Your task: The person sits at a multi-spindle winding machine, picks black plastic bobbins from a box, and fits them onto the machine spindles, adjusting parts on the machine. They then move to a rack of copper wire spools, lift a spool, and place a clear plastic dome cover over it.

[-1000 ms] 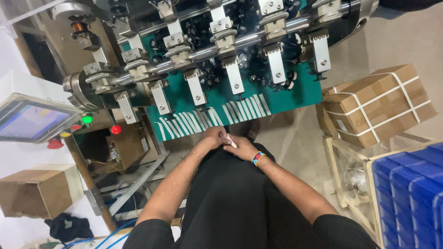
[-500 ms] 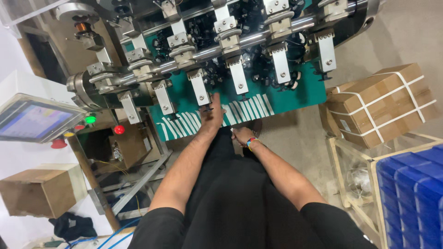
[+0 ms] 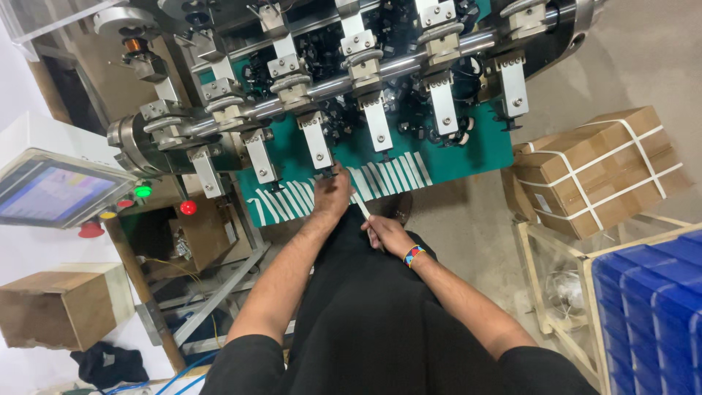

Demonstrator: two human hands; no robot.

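Since half a second ago the left hand (image 3: 333, 196) has stayed up at the centre of the frame, fingers closed around something small and hidden, beneath a flat metal arm (image 3: 317, 144) of the green-faced machine (image 3: 468, 146). The right hand (image 3: 389, 234) has drifted lower, just right of centre, pinching a thin white strip (image 3: 362, 209). The strip looks flat and narrow, like the row of white strips (image 3: 387, 175) on the green plate.

A green machine table (image 3: 453, 157) holds rows of thin white strips (image 3: 387, 177) along its near edge. The grey floor (image 3: 643, 66) carries a strapped cardboard box (image 3: 596, 168) just beside the table.
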